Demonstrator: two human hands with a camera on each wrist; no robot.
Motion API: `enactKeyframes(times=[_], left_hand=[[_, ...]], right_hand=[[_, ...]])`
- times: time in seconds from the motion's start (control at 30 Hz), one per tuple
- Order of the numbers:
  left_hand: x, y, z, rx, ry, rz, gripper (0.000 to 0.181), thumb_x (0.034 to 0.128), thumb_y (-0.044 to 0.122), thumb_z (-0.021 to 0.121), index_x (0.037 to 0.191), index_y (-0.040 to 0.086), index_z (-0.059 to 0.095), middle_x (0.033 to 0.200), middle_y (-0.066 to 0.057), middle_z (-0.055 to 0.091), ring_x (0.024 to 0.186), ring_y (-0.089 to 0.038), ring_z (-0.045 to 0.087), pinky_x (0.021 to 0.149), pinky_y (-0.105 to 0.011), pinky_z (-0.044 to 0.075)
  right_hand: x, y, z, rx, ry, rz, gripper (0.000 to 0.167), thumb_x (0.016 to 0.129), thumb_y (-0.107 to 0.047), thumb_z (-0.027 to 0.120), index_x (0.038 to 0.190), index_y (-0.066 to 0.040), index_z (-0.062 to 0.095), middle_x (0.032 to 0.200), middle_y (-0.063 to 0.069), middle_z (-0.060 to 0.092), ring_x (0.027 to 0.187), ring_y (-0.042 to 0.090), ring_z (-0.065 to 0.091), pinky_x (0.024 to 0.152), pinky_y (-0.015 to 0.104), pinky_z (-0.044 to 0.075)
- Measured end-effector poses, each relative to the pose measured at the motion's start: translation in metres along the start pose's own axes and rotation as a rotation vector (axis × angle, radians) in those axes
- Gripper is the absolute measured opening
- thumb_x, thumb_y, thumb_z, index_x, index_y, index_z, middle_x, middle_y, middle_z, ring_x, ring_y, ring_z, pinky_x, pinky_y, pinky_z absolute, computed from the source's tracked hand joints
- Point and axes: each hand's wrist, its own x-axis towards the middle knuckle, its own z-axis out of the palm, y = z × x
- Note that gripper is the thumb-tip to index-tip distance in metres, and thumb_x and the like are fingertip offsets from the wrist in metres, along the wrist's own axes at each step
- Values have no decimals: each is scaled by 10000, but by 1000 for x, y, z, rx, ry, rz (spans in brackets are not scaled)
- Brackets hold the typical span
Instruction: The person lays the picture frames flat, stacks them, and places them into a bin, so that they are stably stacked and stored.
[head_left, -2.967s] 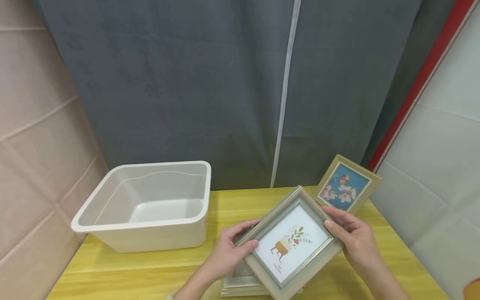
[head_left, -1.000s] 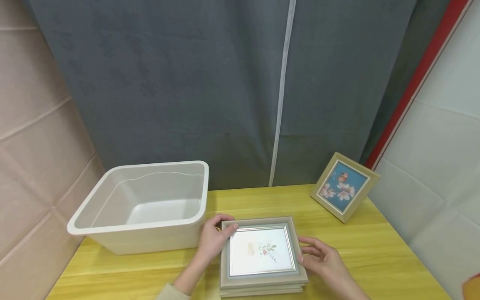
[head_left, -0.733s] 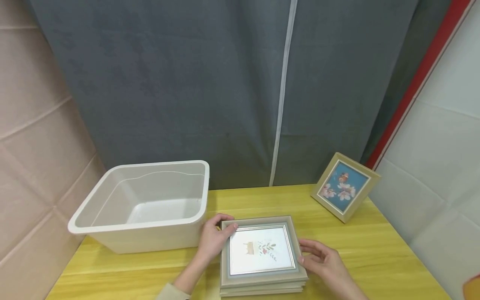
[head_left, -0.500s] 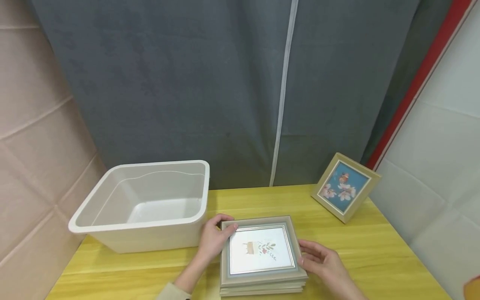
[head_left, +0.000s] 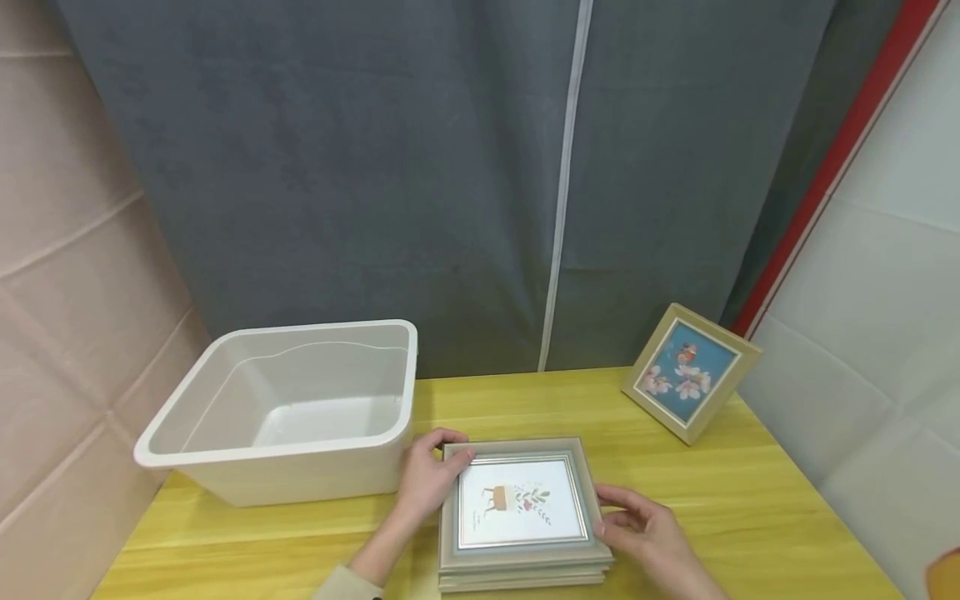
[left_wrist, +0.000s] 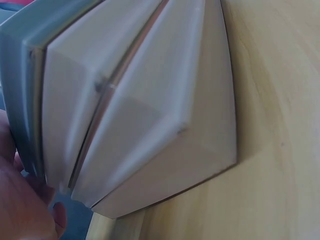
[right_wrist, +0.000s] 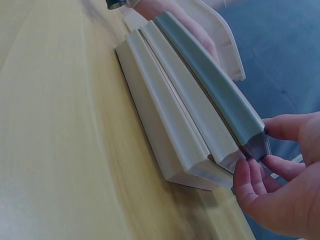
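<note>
A picture frame (head_left: pixel 525 504) with a blue-grey inner border and a plant-pot print lies flat on top of a stack of pale frames (head_left: pixel 525 575) at the table's front. At its left edge, my left hand (head_left: pixel 426 475) grips it, thumb over the rim and fingers at the side. My right hand (head_left: pixel 645 533) holds its right edge between thumb and fingers. In the right wrist view the thumb (right_wrist: pixel 287 126) touches the top frame's corner while the other fingertips (right_wrist: pixel 243 175) meet the stack's side. The left wrist view shows the stacked edges (left_wrist: pixel 135 110), with the left hand partly cut off.
A deep white plastic bin (head_left: pixel 285 479) stands at the left, close beside my left hand. Another frame (head_left: pixel 686 375) with a blue flower picture stands tilted at the back right of the yellow wooden table (head_left: pixel 750 517). A grey curtain (head_left: pixel 337 167) closes off the back.
Three seconds ago both hands held the picture frame tilted in the air; now it lies on the stack, turned sideways. Over the last second hands and stack have hardly moved.
</note>
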Motion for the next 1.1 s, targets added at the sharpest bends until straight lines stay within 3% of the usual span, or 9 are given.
enactKeyframes(times=[0.1, 0.33, 0.47, 0.7, 0.83, 1.0, 1.1], left_hand=[[0, -1, 0, 1, -11, 2, 167, 857, 150, 794, 1013, 110, 747, 1099, -44, 726, 1113, -284, 618, 982, -505, 469], [1, -1, -2, -24, -37, 5, 184, 878, 136, 771, 1048, 72, 738, 1061, -57, 720, 857, -178, 576, 726, -321, 488], [1, -2, -2, -44, -48, 1, 185, 890, 135, 760, 1063, 74, 739, 1100, -59, 723, 910, -182, 593, 773, -329, 493], [0, -4, -3, -80, -72, 8, 192, 912, 132, 744, 1090, 59, 738, 1171, -67, 718, 1159, -291, 601, 979, -455, 467], [0, -4, -4, -86, -91, 1, 181, 922, 134, 733, 1088, 64, 737, 1177, -67, 712, 1176, -293, 592, 979, -448, 464], [1, -4, -4, -71, -102, -6, 156, 932, 134, 720, 1078, 80, 738, 1171, -63, 712, 1169, -282, 598, 972, -442, 476], [3, -5, -4, -68, -105, -9, 154, 933, 133, 718, 1076, 77, 736, 1167, -68, 712, 1178, -294, 598, 992, -466, 472]], right_hand=[[-1, 1, 0, -1, -2, -11, 572, 954, -84, 704, 1431, 126, 469, 1346, 240, 599, 1014, 207, 641, 814, 275, 560], [-1, 2, 0, -2, 18, -35, 571, 926, -87, 727, 1408, 118, 500, 1339, 238, 602, 1013, 213, 642, 826, 274, 555], [1, 3, 0, 0, 24, -46, 542, 937, -89, 721, 1391, 123, 515, 1328, 235, 607, 1015, 194, 643, 827, 279, 567], [1, -3, -9, 25, -11, -69, 455, 974, -71, 661, 1362, 131, 535, 1306, 246, 624, 979, 145, 667, 838, 330, 586], [1, -5, -15, 26, -28, -117, 416, 987, -52, 629, 1338, 151, 538, 1260, 240, 647, 954, 114, 670, 816, 337, 588], [0, -5, -21, 34, -53, -222, 348, 1000, -16, 598, 1297, 161, 559, 1172, 55, 707, 949, 109, 678, 783, 323, 589], [0, -7, -26, 22, -48, -321, 277, 988, 25, 598, 1254, 92, 632, 1114, -68, 718, 916, 117, 687, 745, 318, 594]])
